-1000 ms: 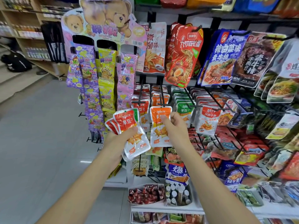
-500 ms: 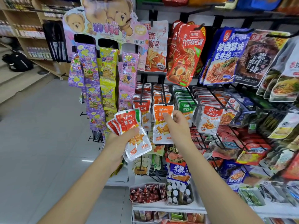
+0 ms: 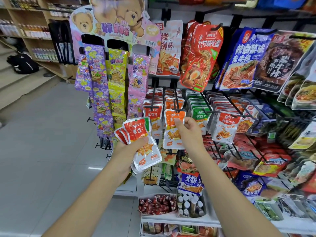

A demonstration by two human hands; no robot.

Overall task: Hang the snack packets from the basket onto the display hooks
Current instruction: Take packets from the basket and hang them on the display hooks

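little differs from half a second ago. the right hand point(image 3: 191, 134) has carried the orange-topped packet point(image 3: 171, 134) a touch higher, so its top edge now sits level with the front crossbar of the black hook point(image 3: 175, 96); a second ago it hung just below that bar. whether the hook's tip passes through the packet's hole cannot be told. the left hand point(image 3: 130, 151) stays low and to the left with the same fan of red-topped packets point(image 3: 136, 130).

the right hand pinches the orange-topped packet near its upper right side, thumb on the front face and the other fingers curled behind. the packet hangs upright, flat toward the camera. it has an orange band with white characters across the top, a silvery lower part with an orange-brown snack picture, and small orange labels along the bottom edge. it sits in front of like orange packets already on the same hook, between a red-topped row point(image 3: 152, 113) on the left and a green-topped row point(image 3: 200, 115) on the right.

the left hand grips its fan from below, thumb laid across the front packet. that packet tilts to the left, red on top and silver-white beneath, and the corners of at least two more red ones stick out behind it at the left. the fan is held just beside the candy strips point(image 3: 116, 79) that hang from the bear display card point(image 3: 118, 19).
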